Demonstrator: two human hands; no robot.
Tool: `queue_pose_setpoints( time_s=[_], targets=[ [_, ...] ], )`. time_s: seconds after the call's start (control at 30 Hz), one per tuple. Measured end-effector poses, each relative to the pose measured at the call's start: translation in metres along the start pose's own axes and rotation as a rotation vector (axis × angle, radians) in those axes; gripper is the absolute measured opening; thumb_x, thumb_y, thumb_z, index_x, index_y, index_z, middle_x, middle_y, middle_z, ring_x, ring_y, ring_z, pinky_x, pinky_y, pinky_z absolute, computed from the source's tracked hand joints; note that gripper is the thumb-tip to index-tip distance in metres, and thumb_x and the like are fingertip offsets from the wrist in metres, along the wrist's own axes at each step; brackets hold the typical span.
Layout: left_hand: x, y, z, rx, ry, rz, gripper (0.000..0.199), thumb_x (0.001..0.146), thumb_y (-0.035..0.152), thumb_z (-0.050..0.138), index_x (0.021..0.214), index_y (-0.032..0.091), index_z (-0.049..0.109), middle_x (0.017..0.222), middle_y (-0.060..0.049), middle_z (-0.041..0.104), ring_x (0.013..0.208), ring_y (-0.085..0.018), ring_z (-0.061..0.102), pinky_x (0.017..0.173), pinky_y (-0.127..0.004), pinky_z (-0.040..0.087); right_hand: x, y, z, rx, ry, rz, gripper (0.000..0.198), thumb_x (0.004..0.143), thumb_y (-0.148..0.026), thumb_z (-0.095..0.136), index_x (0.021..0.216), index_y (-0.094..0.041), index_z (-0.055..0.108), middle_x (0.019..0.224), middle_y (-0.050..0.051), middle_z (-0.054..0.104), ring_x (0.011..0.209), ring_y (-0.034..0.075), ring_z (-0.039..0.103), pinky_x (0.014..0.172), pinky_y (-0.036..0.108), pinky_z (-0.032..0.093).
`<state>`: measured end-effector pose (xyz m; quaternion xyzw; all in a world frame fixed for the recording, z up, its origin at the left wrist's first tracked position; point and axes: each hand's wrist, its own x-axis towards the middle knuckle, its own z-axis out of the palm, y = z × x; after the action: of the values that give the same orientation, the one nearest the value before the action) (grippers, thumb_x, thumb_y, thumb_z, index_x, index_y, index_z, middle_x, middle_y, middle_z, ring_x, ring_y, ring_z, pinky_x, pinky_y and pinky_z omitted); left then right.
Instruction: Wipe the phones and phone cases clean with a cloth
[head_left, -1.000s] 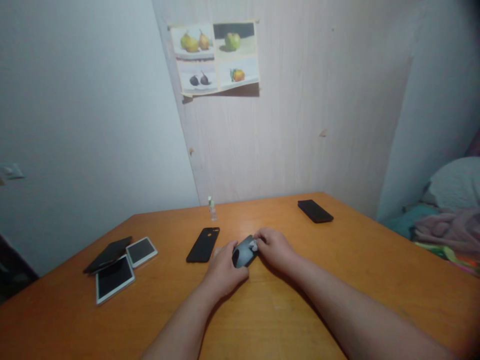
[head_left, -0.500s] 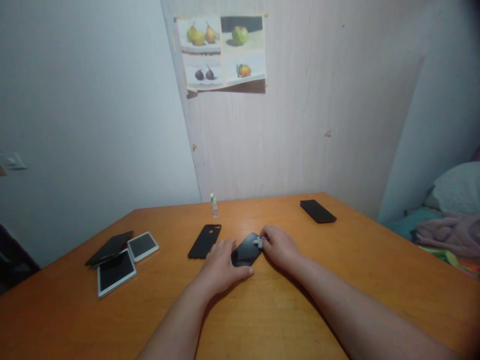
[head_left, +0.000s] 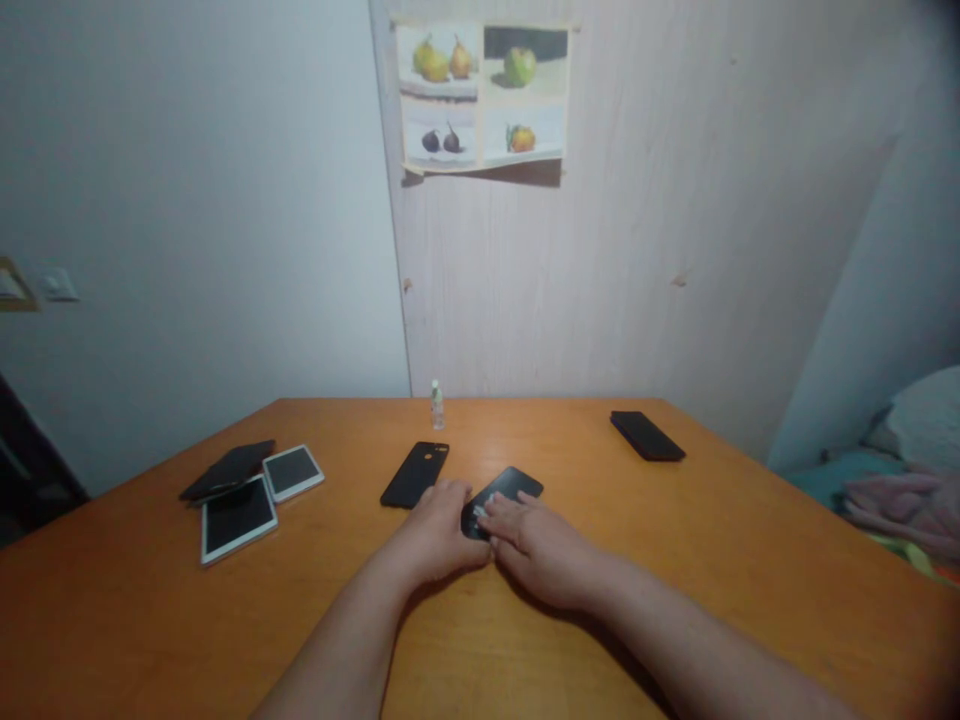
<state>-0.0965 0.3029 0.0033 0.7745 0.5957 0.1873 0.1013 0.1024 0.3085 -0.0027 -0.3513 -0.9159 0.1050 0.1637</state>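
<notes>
A black smartphone (head_left: pixel 514 483) lies flat on the wooden table with its glossy face up. My left hand (head_left: pixel 439 535) steadies its near left end, with fingers along one edge and the thumb at the near side. Under the fingers of my right hand (head_left: pixel 544 548), a small crumpled white wipe (head_left: pixel 480 510) presses on the glass close to my left thumb. Part of the wipe is hidden by those fingers. Just beyond my left hand lies a black phone case (head_left: pixel 414 474) with a round cutout.
A small clear bottle (head_left: pixel 437 408) stands near the table's back edge. Two white-framed devices with dark screens, one larger (head_left: pixel 238 518) and one smaller (head_left: pixel 292 472), lie at left beside a dark cover (head_left: pixel 229 470). A dark flat case (head_left: pixel 646 436) rests at the back right.
My right hand has slid the wipe from the phone's far right part down toward its near left end. My left hand keeps its place at the phone. The camera view has turned slightly left.
</notes>
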Motion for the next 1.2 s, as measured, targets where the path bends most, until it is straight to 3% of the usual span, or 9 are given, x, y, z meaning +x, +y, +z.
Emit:
queue_pose_setpoints(
  time_s=[0.1,0.23,0.47,0.53,0.7,0.9,0.97,1.1,1.2],
  targets=[
    [0.000,-0.002,0.001,-0.017,0.002,-0.003,0.059,0.057,0.052,0.080,0.105,0.022,0.061,0.108,-0.008,0.064,0.102,-0.030,0.061,0.084,-0.034,0.049,-0.001,0.009,-0.004,-0.014,-0.032,0.116,0.047,0.101,-0.037,0.036,0.140,-0.020,0.057,0.149,0.013,0.050,0.141,0.029,0.042,0.119,0.055,0.019],
    [-0.002,-0.005,0.000,-0.004,0.005,-0.047,0.069,0.053,0.057,0.082,0.108,0.022,0.061,0.113,-0.010,0.063,0.108,-0.034,0.060,0.089,-0.037,0.049,0.000,0.021,-0.011,-0.083,-0.005,0.300,0.053,0.103,-0.042,0.033,0.143,-0.014,0.053,0.153,0.018,0.043,0.144,0.033,0.036,0.119,0.061,0.014],
    [-0.002,-0.004,0.001,-0.046,0.015,-0.032,0.059,0.059,0.048,0.078,0.108,0.021,0.060,0.112,-0.012,0.065,0.107,-0.034,0.062,0.088,-0.037,0.049,-0.008,-0.013,-0.009,0.129,-0.155,-0.006,0.054,0.105,-0.049,0.026,0.148,-0.025,0.047,0.156,0.009,0.040,0.148,0.025,0.029,0.122,0.054,0.010],
    [-0.002,-0.003,0.000,-0.063,0.014,-0.040,0.061,0.057,0.047,0.079,0.109,0.022,0.060,0.113,-0.011,0.065,0.108,-0.034,0.062,0.088,-0.037,0.049,-0.006,-0.006,-0.009,0.118,-0.145,0.041,0.053,0.105,-0.049,0.026,0.148,-0.027,0.047,0.156,0.008,0.039,0.148,0.026,0.029,0.121,0.058,0.006],
    [-0.002,0.001,0.001,-0.103,0.011,-0.071,0.075,0.050,0.052,0.084,0.114,0.022,0.059,0.121,-0.012,0.063,0.113,-0.035,0.060,0.094,-0.039,0.048,0.000,0.019,-0.010,-0.058,-0.044,0.337,0.055,0.104,-0.049,0.027,0.147,-0.022,0.049,0.157,0.013,0.037,0.149,0.033,0.025,0.115,0.070,0.005],
    [-0.003,0.004,0.002,-0.142,0.015,-0.022,0.067,0.058,0.043,0.077,0.118,0.020,0.058,0.122,-0.014,0.063,0.116,-0.035,0.060,0.095,-0.039,0.048,0.000,-0.003,-0.005,0.080,-0.165,0.085,0.054,0.104,-0.053,0.022,0.149,-0.032,0.045,0.159,0.006,0.034,0.150,0.027,0.023,0.118,0.064,0.004],
    [-0.004,0.007,-0.001,-0.152,0.003,-0.045,0.069,0.056,0.044,0.079,0.118,0.021,0.057,0.124,-0.014,0.063,0.117,-0.035,0.059,0.095,-0.039,0.047,0.002,0.001,-0.004,0.069,-0.152,0.110,0.053,0.104,-0.052,0.023,0.148,-0.033,0.046,0.159,0.005,0.036,0.150,0.028,0.022,0.117,0.066,0.003],
    [-0.007,0.009,-0.009,-0.056,0.012,-0.166,0.079,0.043,0.060,0.084,0.108,0.022,0.060,0.120,-0.014,0.064,0.117,-0.041,0.056,0.095,-0.046,0.045,0.005,0.022,-0.003,-0.024,-0.081,0.296,0.052,0.105,-0.049,0.024,0.145,-0.029,0.050,0.158,0.007,0.038,0.151,0.030,0.021,0.115,0.070,0.006],
    [-0.007,0.008,-0.010,0.005,0.025,-0.207,0.079,0.039,0.069,0.082,0.099,0.022,0.062,0.114,-0.016,0.066,0.114,-0.045,0.057,0.094,-0.052,0.043,0.005,0.019,-0.003,-0.022,-0.083,0.302,0.054,0.105,-0.051,0.024,0.146,-0.027,0.049,0.159,0.008,0.036,0.151,0.030,0.019,0.115,0.069,0.007]
  ],
)
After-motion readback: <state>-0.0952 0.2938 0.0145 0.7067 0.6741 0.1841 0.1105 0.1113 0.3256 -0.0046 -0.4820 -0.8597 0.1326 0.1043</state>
